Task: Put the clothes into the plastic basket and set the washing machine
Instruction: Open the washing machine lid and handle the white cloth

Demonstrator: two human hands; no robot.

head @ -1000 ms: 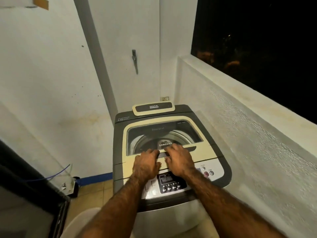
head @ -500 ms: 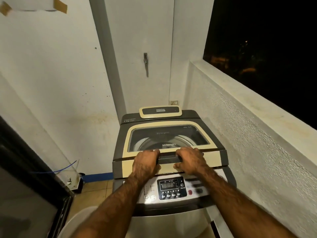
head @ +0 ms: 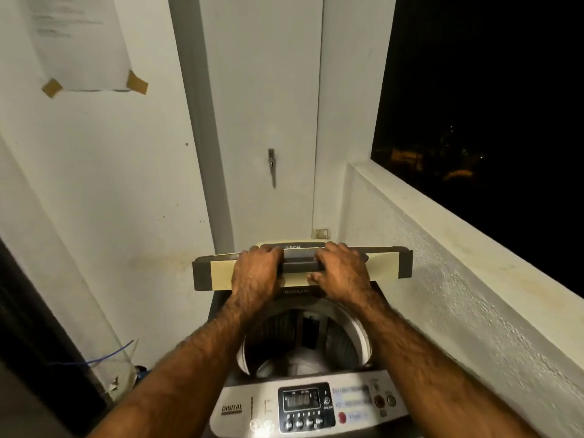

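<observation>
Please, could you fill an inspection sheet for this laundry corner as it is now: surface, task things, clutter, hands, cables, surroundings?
Surface: washing machine top, control panel with lit display nearest.
Job's things: lid raised and folded; drum open, contents unclear; clothes and basket not seen.
Clutter: pale scraps low on the left, unclear.
Grippers: left hand and right hand both grip the lid.
Cables: blue cable low on the left, by the wall.
Surroundings: taped paper sheet on left wall; metal handle on back panel; ledge on right, dark outside.
</observation>
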